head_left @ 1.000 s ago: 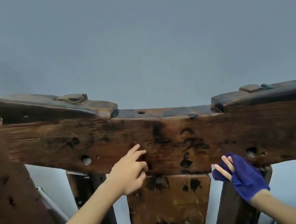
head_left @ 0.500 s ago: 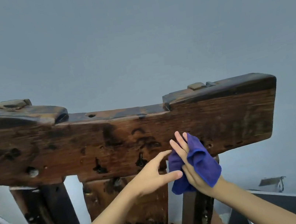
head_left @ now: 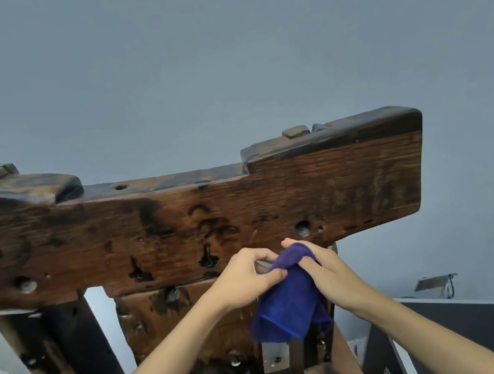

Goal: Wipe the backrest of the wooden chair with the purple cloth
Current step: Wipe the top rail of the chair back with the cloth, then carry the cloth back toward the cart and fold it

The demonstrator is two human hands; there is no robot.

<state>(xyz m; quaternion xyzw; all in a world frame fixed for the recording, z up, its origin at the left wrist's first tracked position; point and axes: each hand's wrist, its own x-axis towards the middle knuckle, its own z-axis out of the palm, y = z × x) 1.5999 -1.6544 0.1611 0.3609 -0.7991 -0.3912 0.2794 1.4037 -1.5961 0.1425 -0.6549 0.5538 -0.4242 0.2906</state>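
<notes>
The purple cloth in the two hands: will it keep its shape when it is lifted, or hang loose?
The purple cloth is probably floppy: it droops in soft folds below the left hand and right hand. It looks light, since only fingertips pinch it. Its fuzzy surface likely grips the wooden backrest rather than sliding.

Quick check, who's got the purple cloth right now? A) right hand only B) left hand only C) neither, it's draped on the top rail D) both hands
D: the left hand pinches the upper edge of the purple cloth while the right hand has its grip on the same bunch from the other side; the cloth hangs below the backrest's top rail, in front of the chair.
</notes>
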